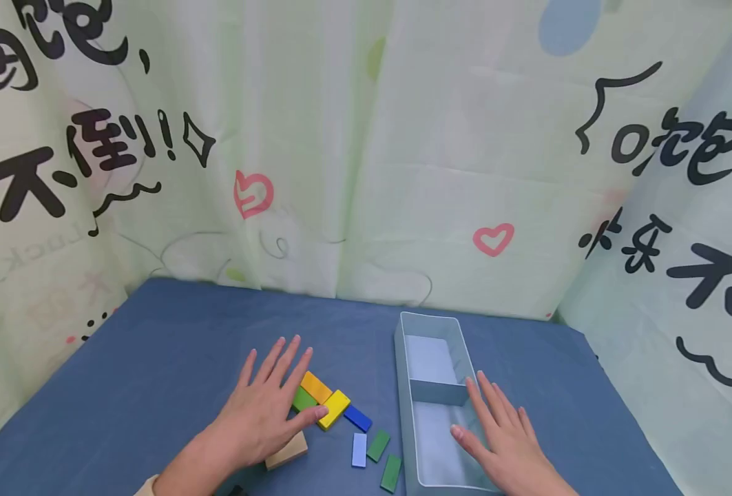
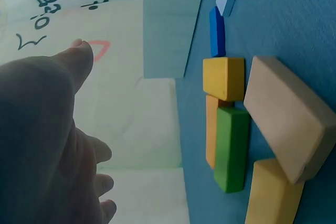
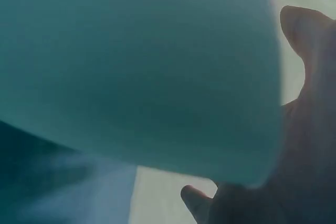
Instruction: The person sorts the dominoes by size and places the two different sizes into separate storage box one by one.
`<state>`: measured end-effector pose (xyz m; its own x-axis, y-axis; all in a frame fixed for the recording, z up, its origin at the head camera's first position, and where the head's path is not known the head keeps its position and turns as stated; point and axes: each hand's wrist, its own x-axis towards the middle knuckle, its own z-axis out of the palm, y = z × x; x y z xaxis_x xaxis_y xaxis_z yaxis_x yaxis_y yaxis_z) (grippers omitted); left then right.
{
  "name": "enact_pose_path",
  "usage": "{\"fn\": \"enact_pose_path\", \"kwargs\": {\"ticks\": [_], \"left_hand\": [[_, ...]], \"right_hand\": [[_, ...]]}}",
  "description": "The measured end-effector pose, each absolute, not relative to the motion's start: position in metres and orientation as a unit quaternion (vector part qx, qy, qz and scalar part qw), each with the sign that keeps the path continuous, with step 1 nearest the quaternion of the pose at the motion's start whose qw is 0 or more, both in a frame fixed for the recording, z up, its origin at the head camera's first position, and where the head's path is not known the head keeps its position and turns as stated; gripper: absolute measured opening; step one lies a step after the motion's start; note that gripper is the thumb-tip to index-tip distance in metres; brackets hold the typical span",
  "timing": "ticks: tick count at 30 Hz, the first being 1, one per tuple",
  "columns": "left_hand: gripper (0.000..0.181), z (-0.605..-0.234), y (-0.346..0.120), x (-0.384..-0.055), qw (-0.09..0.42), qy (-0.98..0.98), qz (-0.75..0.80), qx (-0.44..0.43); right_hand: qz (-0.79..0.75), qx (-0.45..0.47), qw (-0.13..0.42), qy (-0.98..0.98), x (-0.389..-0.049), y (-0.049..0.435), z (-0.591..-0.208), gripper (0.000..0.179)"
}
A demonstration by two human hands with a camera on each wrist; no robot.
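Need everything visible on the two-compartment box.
The box is pale blue-grey, open-topped and oblong, with smooth, thin walls that look like plastic and a rounded rim. A crosswise divider splits it into a far and a near compartment. It stands upright on the blue tabletop, to the right of the coloured blocks, its long sides running away from the person. The right hand overlaps its right wall in the head view; whether they touch is unclear.

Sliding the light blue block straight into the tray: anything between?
Yes. A dark green block lies between the light blue block and the tray's raised side wall, which would also likely stop a slide.
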<state>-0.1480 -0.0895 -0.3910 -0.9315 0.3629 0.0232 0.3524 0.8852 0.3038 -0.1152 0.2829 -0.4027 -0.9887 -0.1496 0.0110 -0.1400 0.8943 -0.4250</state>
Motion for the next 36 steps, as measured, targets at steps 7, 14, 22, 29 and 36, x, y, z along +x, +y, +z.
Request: {"fn": "enact_pose_path", "kwargs": {"ticks": [7,14,22,29,36], "left_hand": [[0.086,-0.401,-0.082,-0.146,0.041,0.966,0.177,0.184],[0.089,-0.405,-0.074,-0.149,0.038,0.965,0.178,0.19],[0.089,-0.4,-0.058,-0.151,0.012,0.958,0.205,0.198],[0.087,-0.402,-0.053,-0.153,0.029,0.954,0.224,0.197],[0.071,-0.404,-0.052,-0.155,-0.015,0.939,0.252,0.232]], "right_hand": [[-0.202,-0.043,0.054,0.977,-0.116,0.281,-0.414,0.088],[-0.183,-0.059,-0.012,0.981,-0.117,0.276,-0.42,0.087],[-0.184,-0.057,-0.011,0.981,-0.126,0.267,-0.418,0.087],[-0.172,-0.06,0.004,0.983,-0.129,0.268,-0.416,0.089],[-0.16,-0.066,0.004,0.985,-0.131,0.271,-0.418,0.09]]}}
